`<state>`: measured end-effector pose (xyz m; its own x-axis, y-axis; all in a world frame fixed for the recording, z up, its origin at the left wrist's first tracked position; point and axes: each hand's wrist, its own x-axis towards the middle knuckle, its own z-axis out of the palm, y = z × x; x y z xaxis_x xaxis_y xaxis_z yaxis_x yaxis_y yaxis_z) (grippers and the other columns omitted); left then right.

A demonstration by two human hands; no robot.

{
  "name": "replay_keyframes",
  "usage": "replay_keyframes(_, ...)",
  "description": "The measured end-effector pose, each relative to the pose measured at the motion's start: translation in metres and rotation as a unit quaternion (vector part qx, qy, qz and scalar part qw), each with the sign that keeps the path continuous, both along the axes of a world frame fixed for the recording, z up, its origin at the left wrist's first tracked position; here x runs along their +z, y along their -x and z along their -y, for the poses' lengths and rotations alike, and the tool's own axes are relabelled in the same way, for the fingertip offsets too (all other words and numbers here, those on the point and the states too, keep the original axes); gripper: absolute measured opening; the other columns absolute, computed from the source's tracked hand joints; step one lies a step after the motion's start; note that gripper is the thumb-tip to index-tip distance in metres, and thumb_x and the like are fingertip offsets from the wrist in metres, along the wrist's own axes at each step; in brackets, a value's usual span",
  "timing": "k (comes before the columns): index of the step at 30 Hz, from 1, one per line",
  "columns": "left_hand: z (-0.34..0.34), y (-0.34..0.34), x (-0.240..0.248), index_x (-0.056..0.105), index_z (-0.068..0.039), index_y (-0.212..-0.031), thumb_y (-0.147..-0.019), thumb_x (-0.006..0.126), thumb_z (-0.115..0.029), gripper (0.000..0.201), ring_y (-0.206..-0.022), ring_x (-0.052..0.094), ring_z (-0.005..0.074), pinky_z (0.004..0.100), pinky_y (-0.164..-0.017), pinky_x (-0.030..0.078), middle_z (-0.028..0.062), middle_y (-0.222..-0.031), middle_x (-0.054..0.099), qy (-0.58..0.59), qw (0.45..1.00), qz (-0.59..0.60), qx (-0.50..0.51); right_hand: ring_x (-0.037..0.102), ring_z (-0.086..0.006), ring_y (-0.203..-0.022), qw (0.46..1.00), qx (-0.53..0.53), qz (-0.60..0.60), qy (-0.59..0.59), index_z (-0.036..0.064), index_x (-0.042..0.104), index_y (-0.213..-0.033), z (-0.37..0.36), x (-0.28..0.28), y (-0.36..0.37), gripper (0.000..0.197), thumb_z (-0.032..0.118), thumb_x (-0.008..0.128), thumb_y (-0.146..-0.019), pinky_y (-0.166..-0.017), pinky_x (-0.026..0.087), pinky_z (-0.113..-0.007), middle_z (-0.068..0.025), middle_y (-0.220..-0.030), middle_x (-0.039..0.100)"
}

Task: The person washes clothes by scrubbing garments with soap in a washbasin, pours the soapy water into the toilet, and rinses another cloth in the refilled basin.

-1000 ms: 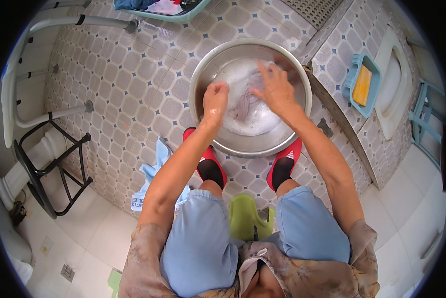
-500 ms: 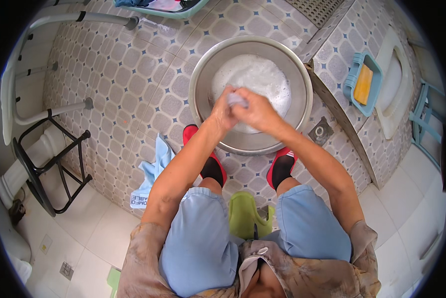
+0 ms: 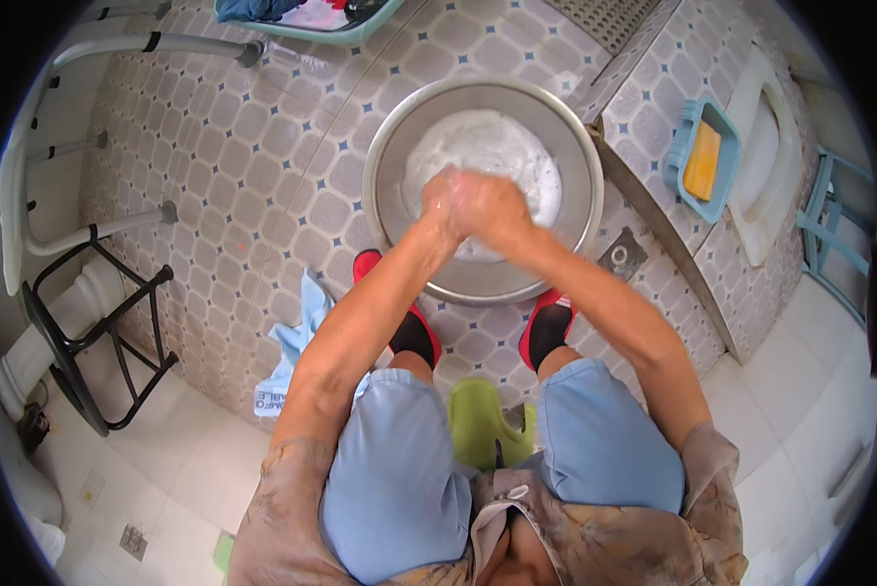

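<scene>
A wide steel basin (image 3: 384, 146) stands on the tiled floor in front of my feet, with white, foamy water (image 3: 502, 146) in it. Over its near half, my left hand (image 3: 440, 203) and my right hand (image 3: 497, 207) are pressed together, both with closed fingers. Between them is a small, pale, bunched cloth, almost wholly hidden now behind the fingers. Both hands look wet, and the right one is blurred by motion.
A blue tray (image 3: 681, 161) with a yellow soap bar (image 3: 702, 161) sits on the tiled ledge at right. By my left foot lies a light blue cloth (image 3: 297, 337). A green stool (image 3: 473, 420) is between my legs, a black-framed stool (image 3: 116, 332) at left.
My right hand has rolled over against the left, covering the pale bunched cloth that showed between them. The foam in the basin has swirled. The whole view has shifted slightly.
</scene>
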<state>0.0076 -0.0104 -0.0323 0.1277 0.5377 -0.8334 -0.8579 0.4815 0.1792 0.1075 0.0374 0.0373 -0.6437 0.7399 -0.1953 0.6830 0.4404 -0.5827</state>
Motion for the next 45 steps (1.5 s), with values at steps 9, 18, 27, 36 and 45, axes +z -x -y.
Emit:
replay_keyframes(9,-0.024,0.001,0.021,0.054,-0.002,-0.103,-0.095,0.043,-0.023,0.024,-0.09,0.06,0.0228,0.0377,-0.079,0.05,0.0079,-0.092,0.06,0.047,0.987,-0.099,0.116,0.063,-0.0393,-0.062,0.992,-0.08,0.095,-0.028,0.0056,0.058,-0.086,-0.05,-0.065,-0.044,0.021,0.026,0.051,-0.088,-0.061,0.052,-0.05,-0.0162,-0.07,0.063)
replay_keyframes(18,0.008,0.021,0.01,0.051,0.001,-0.121,-0.09,0.053,-0.01,0.033,-0.102,0.055,0.0187,0.0319,-0.078,0.051,0.0102,-0.112,0.055,0.024,0.956,-0.29,-0.026,0.053,-0.034,-0.097,0.994,0.045,0.086,-0.053,0.0238,0.051,-0.126,-0.018,-0.048,-0.036,0.048,0.022,0.065,-0.081,-0.078,0.05,-0.042,-0.0156,-0.111,0.051)
replay_keyframes(27,-0.004,0.016,0.01,0.058,-0.009,-0.095,-0.087,0.064,-0.022,0.016,-0.08,0.058,0.0136,0.0236,-0.061,0.046,0.0031,-0.086,0.059,0.045,0.993,-0.105,0.033,0.058,-0.0106,-0.065,0.767,-0.25,-0.269,0.526,0.006,0.063,-0.104,-0.041,-0.038,-0.05,0.024,0.012,0.051,-0.084,-0.058,0.047,-0.028,-0.0038,-0.086,0.062)
replay_keyframes(36,-0.003,-0.003,0.006,0.057,-0.011,-0.088,-0.091,0.053,-0.035,0.025,-0.063,0.056,0.0168,0.031,-0.055,0.046,0.0029,-0.078,0.058,0.013,0.999,-0.024,0.037,0.061,-0.04,-0.066,0.995,-0.002,-0.094,0.019,0.0071,0.059,-0.089,0.009,-0.004,0.009,0.019,0.025,0.059,-0.083,-0.061,0.05,-0.046,-0.0201,-0.082,0.062)
replay_keyframes(45,-0.02,-0.015,0.036,0.056,-0.012,-0.086,-0.093,0.04,-0.024,0.02,-0.057,0.056,0.0177,0.0344,-0.047,0.046,0.0039,-0.07,0.056,0.082,0.995,-0.062,-0.016,0.061,-0.0405,-0.067,0.997,-0.041,-0.066,-0.006,0.0049,0.059,-0.087,0.002,-0.021,-0.001,0.024,0.025,0.046,-0.091,-0.063,0.05,-0.049,-0.0215,-0.07,0.061)
